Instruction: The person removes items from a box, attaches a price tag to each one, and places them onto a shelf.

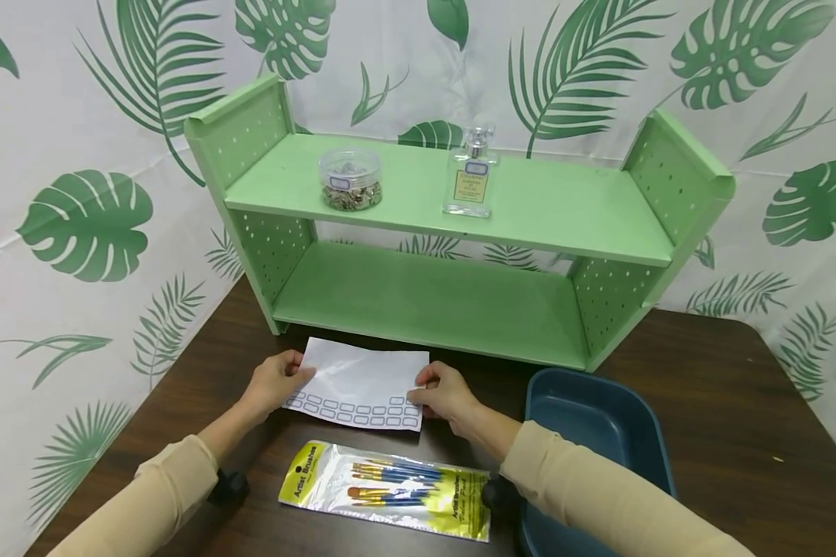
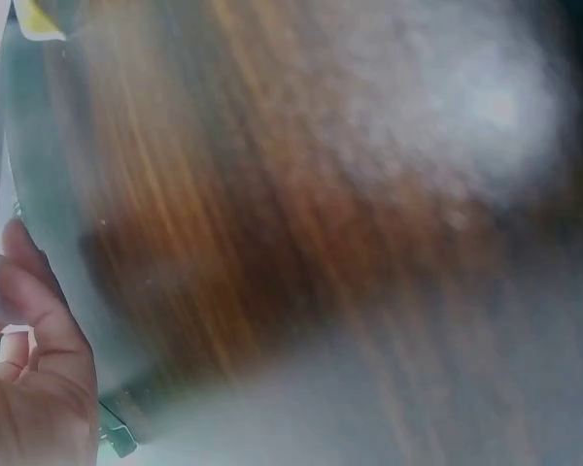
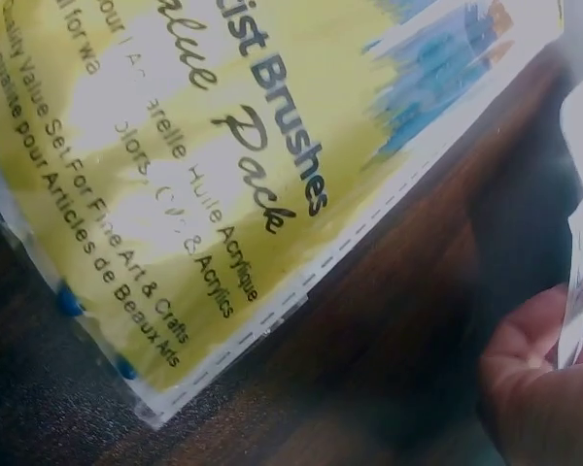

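A white label sheet (image 1: pixel 364 377) is held over the dark table in front of the shelf. Small blue-outlined labels fill rows along its near edge; the rest of it is blank. My left hand (image 1: pixel 273 382) pinches its left edge, and my right hand (image 1: pixel 447 393) pinches the right edge. Fingers of the left hand (image 2: pixel 41 359) show at the border of the blurred left wrist view. Just below the sheet lies a pack of artist brushes (image 1: pixel 390 486), in clear and yellow wrapping. That brush pack (image 3: pixel 175 184) fills much of the right wrist view, apart from the right hand (image 3: pixel 542 379).
Behind the sheet stands a green two-tier shelf (image 1: pixel 425 298). On its upper tier are a clear round jar (image 1: pixel 351 182) and a glass perfume bottle (image 1: pixel 470 186), each bearing a blue-outlined label. A dark blue tray (image 1: pixel 573 402) sits at the right, partly under the right sleeve.
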